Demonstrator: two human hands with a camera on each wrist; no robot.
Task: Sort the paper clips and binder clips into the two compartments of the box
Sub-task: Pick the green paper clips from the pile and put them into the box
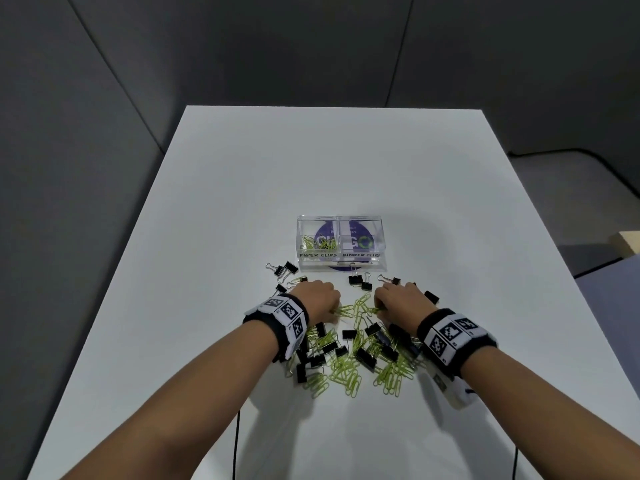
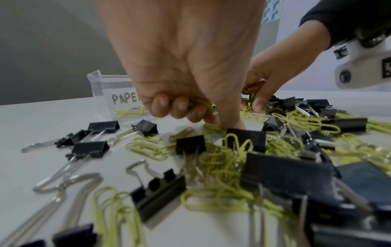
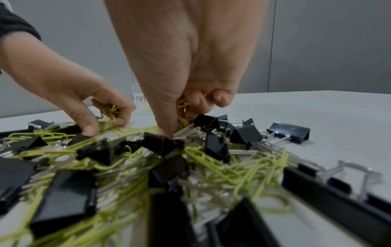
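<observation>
A mixed heap of yellow-green paper clips and black binder clips lies on the white table in front of a clear two-compartment box. Its left half, marked PAPER CLIPS, holds several paper clips; the right half, marked BINDER CLIPS, looks bare. My left hand is down on the heap's far edge, fingers curled round a bunch of paper clips. My right hand does the same opposite it, with paper clips held in its curled fingers.
Loose binder clips lie left of the box, and others just in front of it. The white table stretches bare behind the box. Grey padded walls surround it. A cable hangs at the near edge.
</observation>
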